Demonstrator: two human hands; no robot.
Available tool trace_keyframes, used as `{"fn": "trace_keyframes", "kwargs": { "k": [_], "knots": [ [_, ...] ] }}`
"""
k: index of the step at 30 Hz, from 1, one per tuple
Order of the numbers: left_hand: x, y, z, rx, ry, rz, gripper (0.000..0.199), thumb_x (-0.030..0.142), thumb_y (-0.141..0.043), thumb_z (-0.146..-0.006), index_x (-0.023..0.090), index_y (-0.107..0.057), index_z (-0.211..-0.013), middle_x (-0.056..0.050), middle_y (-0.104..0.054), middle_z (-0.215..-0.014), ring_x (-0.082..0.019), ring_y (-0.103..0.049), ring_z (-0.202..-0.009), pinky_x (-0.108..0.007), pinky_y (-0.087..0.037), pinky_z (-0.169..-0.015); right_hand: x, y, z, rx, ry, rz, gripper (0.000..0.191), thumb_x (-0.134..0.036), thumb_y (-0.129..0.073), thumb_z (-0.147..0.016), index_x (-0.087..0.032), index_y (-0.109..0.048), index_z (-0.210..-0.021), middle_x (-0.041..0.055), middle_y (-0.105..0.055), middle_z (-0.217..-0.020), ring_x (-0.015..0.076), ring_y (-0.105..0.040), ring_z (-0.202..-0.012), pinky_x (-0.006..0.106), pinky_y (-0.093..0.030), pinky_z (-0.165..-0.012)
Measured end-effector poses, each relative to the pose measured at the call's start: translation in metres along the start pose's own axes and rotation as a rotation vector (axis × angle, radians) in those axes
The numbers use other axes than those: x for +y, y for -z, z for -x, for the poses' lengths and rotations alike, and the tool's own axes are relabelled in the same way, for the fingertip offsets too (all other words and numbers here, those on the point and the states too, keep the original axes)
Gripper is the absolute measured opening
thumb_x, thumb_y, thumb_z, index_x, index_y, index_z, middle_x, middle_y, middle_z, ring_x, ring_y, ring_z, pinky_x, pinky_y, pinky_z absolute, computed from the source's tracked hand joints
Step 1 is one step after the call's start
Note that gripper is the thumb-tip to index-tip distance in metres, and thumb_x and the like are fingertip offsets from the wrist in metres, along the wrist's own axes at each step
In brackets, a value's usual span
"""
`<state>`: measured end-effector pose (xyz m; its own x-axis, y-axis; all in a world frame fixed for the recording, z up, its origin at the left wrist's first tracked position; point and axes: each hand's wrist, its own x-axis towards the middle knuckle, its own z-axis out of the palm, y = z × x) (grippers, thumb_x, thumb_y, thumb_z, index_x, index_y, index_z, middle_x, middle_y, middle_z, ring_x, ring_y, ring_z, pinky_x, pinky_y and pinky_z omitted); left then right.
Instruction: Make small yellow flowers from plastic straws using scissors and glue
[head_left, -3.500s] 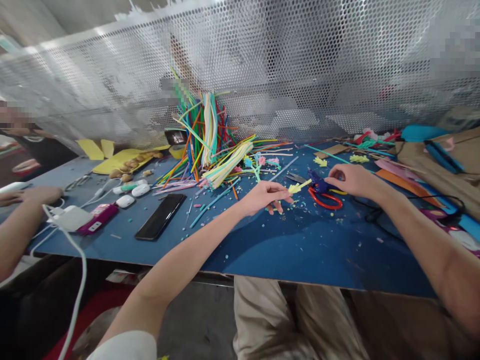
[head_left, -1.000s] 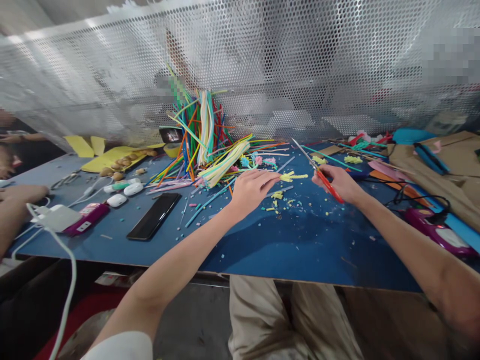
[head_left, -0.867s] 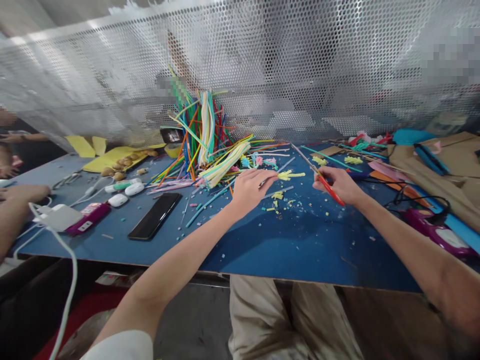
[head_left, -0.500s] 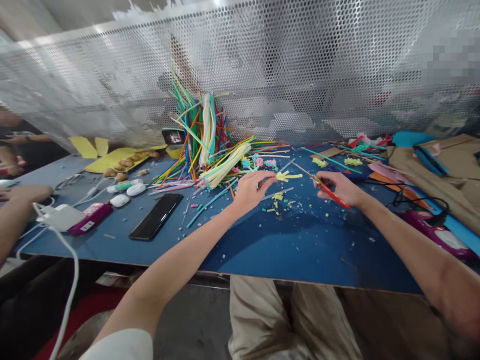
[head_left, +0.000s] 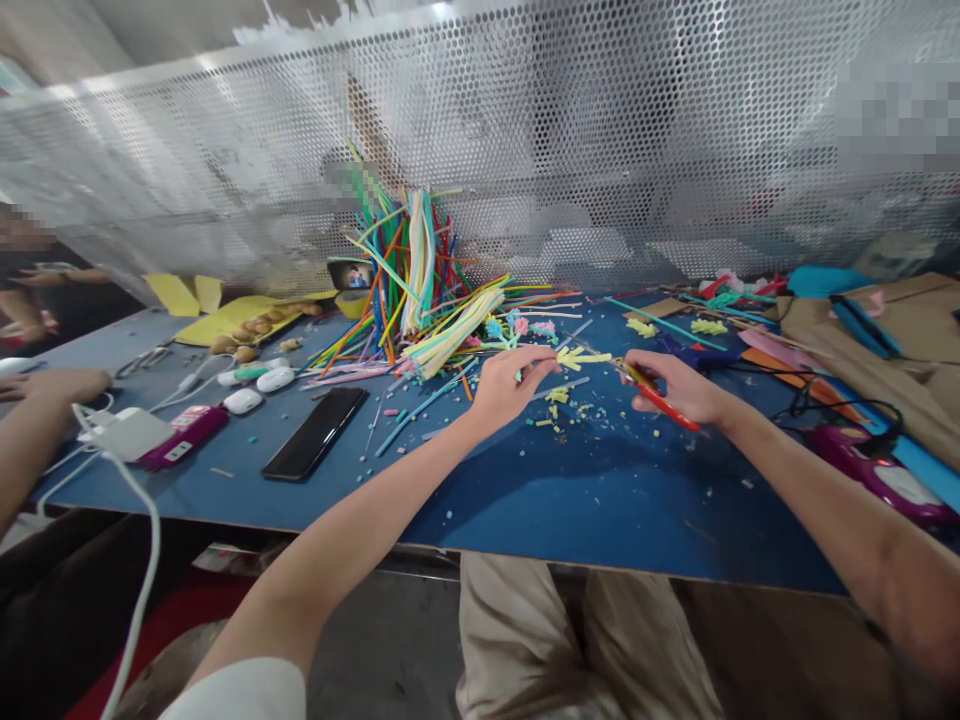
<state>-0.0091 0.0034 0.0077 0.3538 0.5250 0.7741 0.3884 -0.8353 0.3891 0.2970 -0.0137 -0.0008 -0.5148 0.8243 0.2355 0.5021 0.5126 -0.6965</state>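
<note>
Hands (head_left: 510, 385) holding yellow piece (head_left: 579, 358), scissors (head_left: 661, 396), lettering unreadable

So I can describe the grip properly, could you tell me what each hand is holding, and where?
Left hand: yellow fuzzy piece, by its left end. Right hand: scissors, by the handles.

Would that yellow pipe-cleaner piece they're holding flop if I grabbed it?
Probably not: the yellow pipe-cleaner piece sticks out from the left hand without drooping. It looks thin, so it's likely light, and seems fuzzy, so probably not slippery.
</note>
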Motion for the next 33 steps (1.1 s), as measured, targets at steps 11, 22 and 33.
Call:
{"fn": "trace_keyframes", "kwargs": {
  "k": [11,22,33],
  "knots": [
    [0.002,0.0,0.002,-0.068,0.019,-0.014,0.026,0.037,-0.055,-0.102,0.019,-0.074,-0.104,-0.002,-0.08,-0.084,-0.011,-0.067,-0.063,-0.025,-0.055,-0.069,-0.008,-0.005,0.0,-0.006,-0.021,0.001,0.039,-0.048,-0.077,-0.078,-0.023,-0.05,-0.089,-0.0027,-0.049,-0.077,0.014,-0.039,-0.067,0.03,-0.035,-0.063],
    [0.003,-0.001,0.003,-0.065,0.036,0.024,0.023,0.035,-0.058,-0.101,0.018,-0.073,-0.102,-0.003,-0.08,-0.085,-0.011,-0.068,-0.065,-0.024,-0.055,-0.068,-0.023,-0.01,0.001,0.069,-0.035,0.002,0.044,-0.049,-0.081,-0.072,-0.023,-0.045,-0.078,-0.0038,-0.044,-0.073,0.0126,-0.035,-0.066,0.029,-0.033,-0.059],
    [0.005,-0.001,0.003,-0.074,0.043,0.022,0.023,0.035,-0.057,-0.101,0.018,-0.073,-0.103,-0.003,-0.08,-0.085,-0.011,-0.068,-0.064,-0.023,-0.055,-0.068,-0.016,-0.012,0.001,0.055,-0.036,0.019,0.04,-0.047,-0.078,-0.076,-0.022,-0.047,-0.08,-0.0023,-0.047,-0.075,0.0135,-0.038,-0.067,0.03,-0.037,-0.061]
  ]
}}
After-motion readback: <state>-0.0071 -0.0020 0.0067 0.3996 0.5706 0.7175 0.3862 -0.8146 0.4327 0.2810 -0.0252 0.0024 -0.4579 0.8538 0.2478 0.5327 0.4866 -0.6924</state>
